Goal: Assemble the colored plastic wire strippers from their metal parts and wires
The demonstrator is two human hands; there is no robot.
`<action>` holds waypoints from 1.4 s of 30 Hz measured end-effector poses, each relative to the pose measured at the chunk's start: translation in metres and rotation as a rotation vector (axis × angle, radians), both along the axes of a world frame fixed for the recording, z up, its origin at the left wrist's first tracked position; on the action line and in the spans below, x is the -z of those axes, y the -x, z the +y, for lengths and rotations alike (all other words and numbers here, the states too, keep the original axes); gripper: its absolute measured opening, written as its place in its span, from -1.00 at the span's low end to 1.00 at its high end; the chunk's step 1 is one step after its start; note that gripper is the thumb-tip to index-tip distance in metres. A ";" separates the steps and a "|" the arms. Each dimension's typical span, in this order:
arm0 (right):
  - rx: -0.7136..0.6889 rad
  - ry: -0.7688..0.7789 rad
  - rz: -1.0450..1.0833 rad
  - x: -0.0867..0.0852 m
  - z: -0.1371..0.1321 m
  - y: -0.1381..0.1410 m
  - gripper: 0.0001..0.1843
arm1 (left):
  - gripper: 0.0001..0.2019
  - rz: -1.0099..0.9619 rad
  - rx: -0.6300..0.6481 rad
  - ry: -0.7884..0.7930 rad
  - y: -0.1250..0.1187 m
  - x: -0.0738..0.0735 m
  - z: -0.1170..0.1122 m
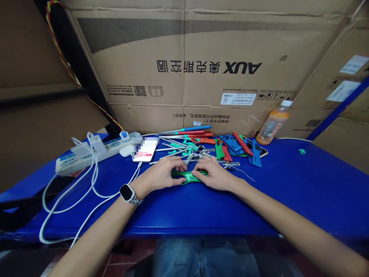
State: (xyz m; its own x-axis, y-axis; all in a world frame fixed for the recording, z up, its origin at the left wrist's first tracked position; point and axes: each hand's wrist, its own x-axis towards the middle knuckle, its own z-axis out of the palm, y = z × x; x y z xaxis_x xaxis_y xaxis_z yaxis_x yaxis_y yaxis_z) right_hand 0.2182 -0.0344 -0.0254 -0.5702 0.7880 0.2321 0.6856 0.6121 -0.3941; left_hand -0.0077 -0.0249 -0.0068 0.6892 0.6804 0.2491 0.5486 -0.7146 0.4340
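Both of my hands rest on the blue table (302, 192) and grip a flat green plastic piece (186, 177) between them. My left hand (163, 175), with a smartwatch on its wrist, curls its fingers over the piece's left end. My right hand (215, 176) pinches the right end with bent fingers. Just behind my hands lies a heap of thin metal rods and small teal plastic parts (184, 150).
Red, blue and green plastic handles (236, 146) lie behind my hands on the right. A phone (145, 150), a power strip (95, 152) with white cables and an orange drink bottle (273, 123) stand further back. Big cardboard boxes (201, 65) wall off the rear.
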 end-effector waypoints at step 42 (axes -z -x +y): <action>0.421 -0.214 0.010 -0.004 0.032 0.017 -0.60 | -0.69 -0.003 -0.151 -0.302 -0.015 -0.018 0.053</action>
State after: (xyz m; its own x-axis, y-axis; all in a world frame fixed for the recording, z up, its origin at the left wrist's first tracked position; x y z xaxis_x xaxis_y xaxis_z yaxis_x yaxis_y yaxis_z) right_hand 0.2010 -0.0028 -0.0211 -0.2081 0.8842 0.4182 0.8886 0.3496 -0.2970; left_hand 0.0076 0.0277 0.0110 0.5849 0.6702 0.4569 0.6572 -0.7217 0.2172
